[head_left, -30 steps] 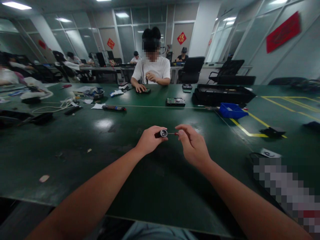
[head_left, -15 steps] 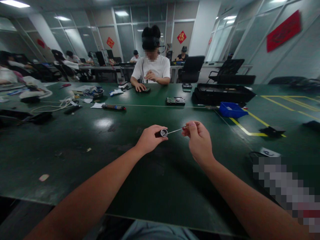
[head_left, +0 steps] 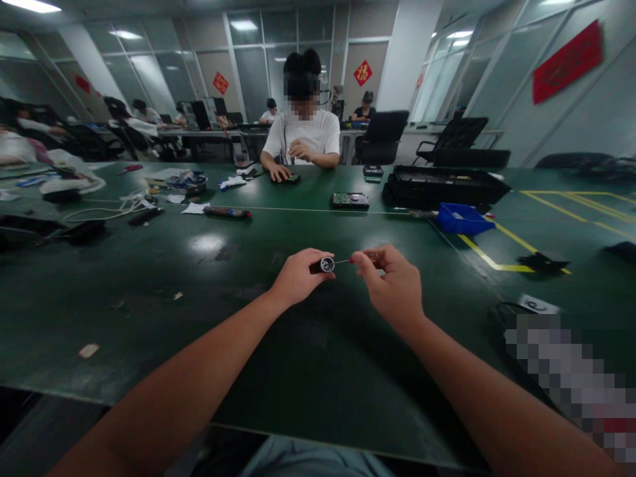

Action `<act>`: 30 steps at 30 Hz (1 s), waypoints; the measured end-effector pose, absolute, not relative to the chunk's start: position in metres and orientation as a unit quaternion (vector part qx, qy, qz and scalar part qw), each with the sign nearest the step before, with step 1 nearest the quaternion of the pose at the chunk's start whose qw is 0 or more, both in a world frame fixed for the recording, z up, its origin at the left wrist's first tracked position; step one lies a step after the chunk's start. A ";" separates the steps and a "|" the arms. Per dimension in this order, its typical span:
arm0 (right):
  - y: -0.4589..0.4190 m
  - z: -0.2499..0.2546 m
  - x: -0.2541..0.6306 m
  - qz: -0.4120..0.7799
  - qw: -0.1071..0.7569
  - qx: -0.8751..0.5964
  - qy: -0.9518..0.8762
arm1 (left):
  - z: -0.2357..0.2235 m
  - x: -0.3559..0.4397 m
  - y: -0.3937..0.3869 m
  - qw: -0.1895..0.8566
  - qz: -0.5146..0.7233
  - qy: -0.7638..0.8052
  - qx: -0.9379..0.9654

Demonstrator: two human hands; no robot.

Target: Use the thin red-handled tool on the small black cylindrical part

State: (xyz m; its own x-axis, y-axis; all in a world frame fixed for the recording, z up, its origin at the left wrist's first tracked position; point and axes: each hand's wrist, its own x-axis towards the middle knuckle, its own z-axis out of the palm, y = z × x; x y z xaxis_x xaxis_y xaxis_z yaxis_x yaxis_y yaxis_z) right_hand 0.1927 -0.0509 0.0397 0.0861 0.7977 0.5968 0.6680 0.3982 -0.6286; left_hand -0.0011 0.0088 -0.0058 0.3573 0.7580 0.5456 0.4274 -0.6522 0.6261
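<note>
My left hand (head_left: pixel 301 273) is closed around a short black cylinder (head_left: pixel 326 265), whose open end with a silver rim faces me and to the right. Small details inside that end are too small to make out. In my right hand (head_left: pixel 395 281) is a screwdriver (head_left: pixel 342 262) with a thin metal shaft and a reddish end to its handle. Its shaft points left, and its tip is at or just inside the cylinder's open end. My fingers hide most of the handle. Both hands are above the green table (head_left: pixel 278 358).
Across the table a person (head_left: pixel 303 136) works with both hands at a small dark object. A hard drive (head_left: pixel 350 200), a blue bin (head_left: pixel 462 218) and a long black casing (head_left: pixel 444 187) lie beyond my hands. A cylindrical tool (head_left: pixel 227 212) and a white cable (head_left: pixel 106 213) lie to the left.
My right hand has turned, and its fingers have shifted left along the screwdriver, closer to the cylinder. Less of the shaft shows. My left hand has barely moved.
</note>
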 end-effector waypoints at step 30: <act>-0.048 0.037 0.191 0.203 0.548 -0.496 -0.642 | -0.006 0.001 0.007 0.187 0.423 0.373 0.804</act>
State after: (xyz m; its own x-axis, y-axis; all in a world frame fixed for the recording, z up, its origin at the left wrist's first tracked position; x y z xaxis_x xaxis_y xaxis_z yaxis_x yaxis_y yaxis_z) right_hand 0.1910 -0.0477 0.0367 0.0940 0.8596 0.5023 0.4139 0.4251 -0.8050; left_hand 0.0008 0.0074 -0.0059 0.3633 0.7583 0.5413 0.4409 -0.6517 0.6172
